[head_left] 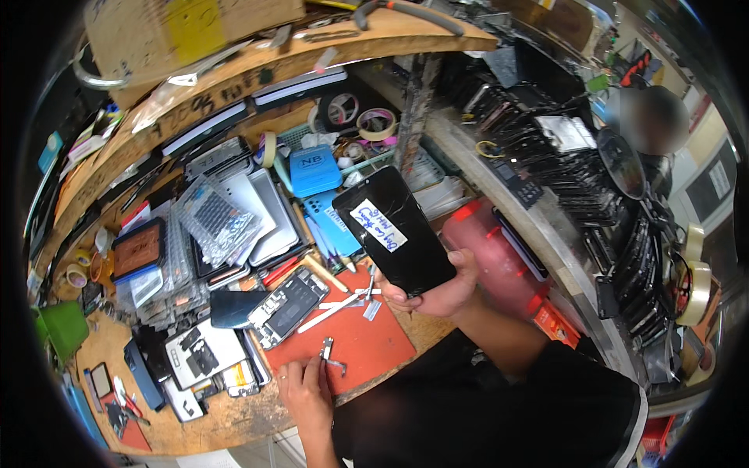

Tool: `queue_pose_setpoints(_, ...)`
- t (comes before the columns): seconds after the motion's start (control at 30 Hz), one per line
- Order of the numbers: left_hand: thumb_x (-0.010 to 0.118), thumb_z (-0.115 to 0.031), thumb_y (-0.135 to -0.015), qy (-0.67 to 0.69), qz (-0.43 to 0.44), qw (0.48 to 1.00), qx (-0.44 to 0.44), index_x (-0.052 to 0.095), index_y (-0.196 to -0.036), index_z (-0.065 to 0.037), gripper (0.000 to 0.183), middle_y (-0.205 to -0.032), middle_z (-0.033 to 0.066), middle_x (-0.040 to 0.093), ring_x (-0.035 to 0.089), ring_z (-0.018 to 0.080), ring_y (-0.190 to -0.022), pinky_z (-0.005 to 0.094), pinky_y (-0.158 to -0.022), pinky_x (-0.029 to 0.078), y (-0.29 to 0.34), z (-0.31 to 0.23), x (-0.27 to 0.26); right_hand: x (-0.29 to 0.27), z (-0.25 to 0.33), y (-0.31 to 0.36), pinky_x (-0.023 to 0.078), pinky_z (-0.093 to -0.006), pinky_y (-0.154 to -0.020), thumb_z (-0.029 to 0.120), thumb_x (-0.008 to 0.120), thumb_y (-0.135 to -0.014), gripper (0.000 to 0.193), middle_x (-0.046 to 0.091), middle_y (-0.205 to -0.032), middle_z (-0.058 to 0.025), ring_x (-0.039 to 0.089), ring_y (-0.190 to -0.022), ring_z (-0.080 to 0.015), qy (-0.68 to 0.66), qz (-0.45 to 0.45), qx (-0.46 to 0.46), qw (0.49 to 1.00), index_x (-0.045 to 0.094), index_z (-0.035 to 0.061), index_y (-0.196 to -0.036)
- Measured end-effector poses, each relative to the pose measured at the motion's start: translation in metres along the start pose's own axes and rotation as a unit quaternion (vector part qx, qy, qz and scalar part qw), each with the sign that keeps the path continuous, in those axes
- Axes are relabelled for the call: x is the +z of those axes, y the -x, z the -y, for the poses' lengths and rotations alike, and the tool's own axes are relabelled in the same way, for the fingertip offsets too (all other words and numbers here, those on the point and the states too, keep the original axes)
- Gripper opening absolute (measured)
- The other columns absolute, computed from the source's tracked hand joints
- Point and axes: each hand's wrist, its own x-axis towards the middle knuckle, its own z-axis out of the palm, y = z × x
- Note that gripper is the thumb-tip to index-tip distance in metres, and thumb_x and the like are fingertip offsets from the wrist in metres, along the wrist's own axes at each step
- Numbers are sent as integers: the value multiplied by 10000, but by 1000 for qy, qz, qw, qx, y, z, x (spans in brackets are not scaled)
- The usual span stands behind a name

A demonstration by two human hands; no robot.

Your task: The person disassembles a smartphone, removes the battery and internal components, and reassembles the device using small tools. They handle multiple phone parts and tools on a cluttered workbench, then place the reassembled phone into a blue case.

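- Above the red mat (382, 347), the right hand (449, 292) is closed around the lower end of a black smartphone (409, 249) bearing a white handwritten label (380, 225).
- On the mat, the left hand (307, 396) lies half-curled, fingertips at a small phone component (327, 349); whether it grips this, I cannot tell.
- At the mat's upper left, an opened smartphone (289, 308) lies face down.
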Motion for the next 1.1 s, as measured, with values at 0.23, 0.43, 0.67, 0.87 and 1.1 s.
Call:
queue_pose_setpoints(0.23,793,80,-901,185,-154,971,-16,776,-1120,-20,241,-1094,162,726,699,353,-1073,431,-902,568,-65,-29,-30,11,-37,9,390,-236,-601,726,584,-877,1087,652,-1048,-115,515,-724,-83,16,72,185,980,429,-71,-1599)
queue_pose_setpoints(0.43,856,21,-885,200,-148,968,-39,800,-1140,-52,271,-1206,159,717,714,356,-1117,442,-930,586,-92,-37,-25,31,-55,12,392,-216,-579,738,669,-830,1201,640,-989,-70,557,-743,-65,4,76,220,972,363,-90,-1644)
queue_pose_setpoints(0.67,846,71,-871,297,-164,938,-75,775,-1012,-2,174,-1099,124,648,673,265,-1009,398,-924,572,-93,-37,-18,10,-56,13,376,-252,-726,727,528,-944,1078,623,-993,-34,545,-867,-82,49,131,212,967,420,-103,-1622)
queue_pose_setpoints(0.87,893,41,-818,207,-183,961,26,771,-1007,-14,231,-979,112,678,703,292,-958,413,-847,586,-94,-20,-24,17,-69,9,379,-242,-722,724,554,-937,1071,632,-964,-27,556,-858,-77,48,129,172,975,446,-102,-1609)
queue_pose_setpoints(1.1,768,159,-798,122,-87,985,85,648,-1016,8,291,-990,148,639,659,383,-1056,459,-921,546,-105,-20,-35,8,-68,12,366,-223,-659,703,572,-940,1000,653,-946,-13,537,-779,-56,42,137,182,973,524,-64,-1579)
